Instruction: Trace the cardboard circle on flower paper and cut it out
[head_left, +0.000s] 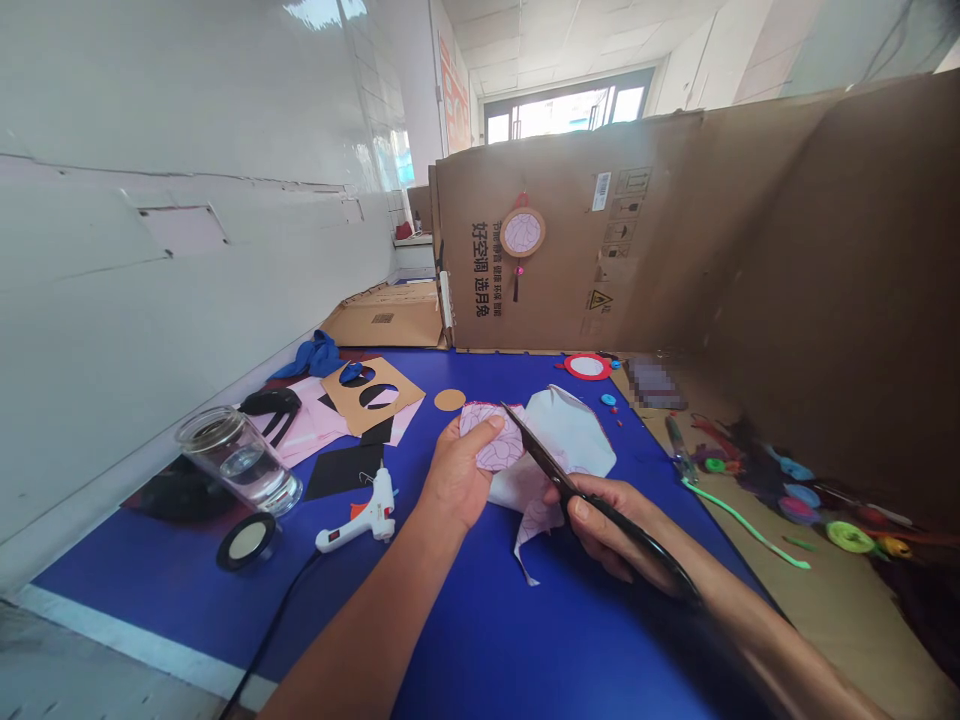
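My left hand pinches a pink patterned fabric piece with a rounded edge, thumb on top. In my right hand are black-handled scissors, their tips at the upper right edge of the fabric. The blades look closed or nearly so. Beneath and behind them spreads a larger pale cloth. A narrow pink strip hangs down beside my right fingers.
Left lie a white glue gun, a glass jar of water, its round lid and cardboard with holes. Right are a red-rimmed disc and colourful craft bits. A cardboard wall stands behind.
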